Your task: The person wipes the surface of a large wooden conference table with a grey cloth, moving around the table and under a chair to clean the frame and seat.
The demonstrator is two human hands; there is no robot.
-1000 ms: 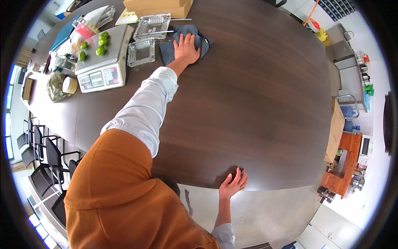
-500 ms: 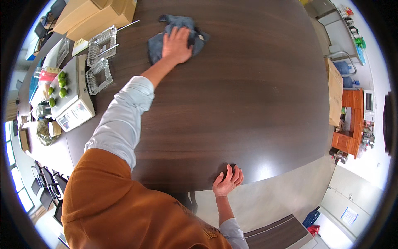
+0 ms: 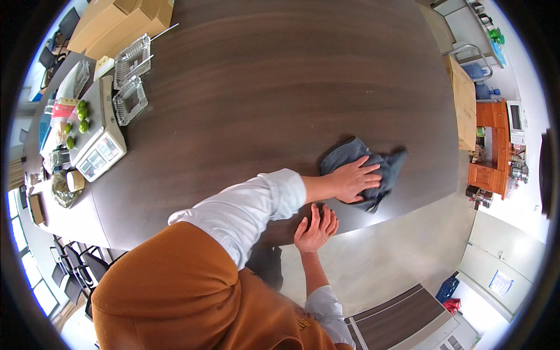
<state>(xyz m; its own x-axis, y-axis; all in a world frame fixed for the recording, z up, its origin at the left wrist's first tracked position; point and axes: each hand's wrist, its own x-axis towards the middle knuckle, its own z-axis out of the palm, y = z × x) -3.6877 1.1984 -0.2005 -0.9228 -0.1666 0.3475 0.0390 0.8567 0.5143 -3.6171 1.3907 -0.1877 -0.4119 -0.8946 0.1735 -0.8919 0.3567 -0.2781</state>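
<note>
Two bare hands are seen in the head view, both laid on a dark brown wooden table (image 3: pixel 280 87). The left hand (image 3: pixel 353 179) is pressed flat, fingers spread, on a crumpled dark blue-grey cloth (image 3: pixel 385 166); nothing is gripped, the palm simply lies on the fabric. The cloth is spread under and beyond that hand, close to the table's near edge. The right hand (image 3: pixel 317 227) is rested open on the table edge, just below and beside the left wrist, fingers together and pointing toward the cloth, without touching it as far as can be told. The left arm is covered by a pale shirt sleeve (image 3: pixel 245 207), and an orange-brown apron (image 3: pixel 175 291) is worn over it.

Well apart from both hands, far to their left, a white weighing scale (image 3: pixel 99 146) is set, with small green fruits (image 3: pixel 81 116) beside it. Clear plastic trays (image 3: pixel 131 76) are placed just beyond the scale, and cardboard boxes (image 3: pixel 122 20) further off still.
</note>
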